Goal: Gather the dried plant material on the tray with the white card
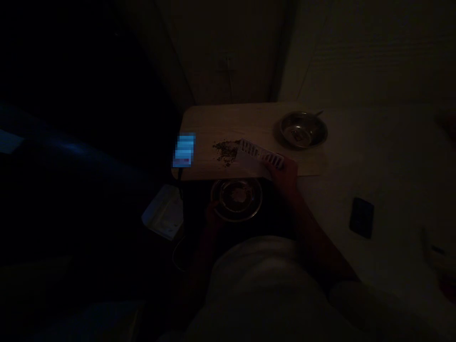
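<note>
My right hand [284, 175] grips a white slotted plastic strip [261, 153], and a white paper sheet [250, 163] lies under the strip at its edge. Both reach toward a small heap of dried, crumbled plant matter [225, 151] on the light wooden tabletop [245, 121]. My left hand [214, 212] is dim, low and nearest a round metal dish [237, 199] below the table edge. Whether its fingers touch the dish is hidden by the dark.
A steel bowl [303, 129] with a dark item inside stands at the table's back right. A glowing, blurred phone screen [184, 149] sits at the left edge. A black phone [361, 217] lies on the pale surface at right. A white box [164, 212] sits low at left.
</note>
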`<state>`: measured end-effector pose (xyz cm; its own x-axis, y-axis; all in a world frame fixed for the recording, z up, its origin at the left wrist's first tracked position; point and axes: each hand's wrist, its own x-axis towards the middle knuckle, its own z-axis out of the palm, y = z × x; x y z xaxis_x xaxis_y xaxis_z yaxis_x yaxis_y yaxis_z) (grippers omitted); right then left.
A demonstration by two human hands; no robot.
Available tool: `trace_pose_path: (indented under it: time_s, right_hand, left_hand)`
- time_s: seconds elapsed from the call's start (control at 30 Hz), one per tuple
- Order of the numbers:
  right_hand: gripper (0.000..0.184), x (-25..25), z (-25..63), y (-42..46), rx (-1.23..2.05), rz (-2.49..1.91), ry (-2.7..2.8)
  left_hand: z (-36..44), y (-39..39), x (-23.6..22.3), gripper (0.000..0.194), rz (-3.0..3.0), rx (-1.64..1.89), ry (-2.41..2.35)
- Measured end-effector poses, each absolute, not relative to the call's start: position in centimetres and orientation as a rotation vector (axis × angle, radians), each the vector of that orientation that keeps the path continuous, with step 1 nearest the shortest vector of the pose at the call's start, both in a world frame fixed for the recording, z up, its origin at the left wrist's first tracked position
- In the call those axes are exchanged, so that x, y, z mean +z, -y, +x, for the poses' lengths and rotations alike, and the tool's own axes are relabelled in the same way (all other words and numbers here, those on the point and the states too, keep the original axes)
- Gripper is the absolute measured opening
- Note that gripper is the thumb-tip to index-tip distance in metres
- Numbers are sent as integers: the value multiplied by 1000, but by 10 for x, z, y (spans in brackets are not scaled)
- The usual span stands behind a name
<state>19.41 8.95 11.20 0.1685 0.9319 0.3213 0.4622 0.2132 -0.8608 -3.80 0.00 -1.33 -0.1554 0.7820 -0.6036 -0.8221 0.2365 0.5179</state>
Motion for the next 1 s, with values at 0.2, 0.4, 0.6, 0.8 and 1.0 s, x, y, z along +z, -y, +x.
trace_pose_path:
  time_s: [0.2, 0.4, 0.6, 0.8, 1.0]
  right_hand:
    - [24, 119, 177, -88, 619, -1332, 1572]
    - [28, 123, 178, -85, 650, -1317, 1592]
    - [24, 123, 179, -84, 711, -1311, 1600]
    - [21, 124, 178, -82, 733, -1279, 1613]
    - [20, 126, 181, -81, 727, -1294, 1613]
  left_hand:
    - [-38, -1, -9, 16, -117, 1350, -1107]
    - [-36, 1, -5, 27, -42, 1391, -1072]
    - [-33, 3, 0, 32, -19, 1363, -1033]
    - [-34, 2, -1, 31, -21, 1363, -1054]
    - [-34, 3, -1, 31, -11, 1367, -1040]
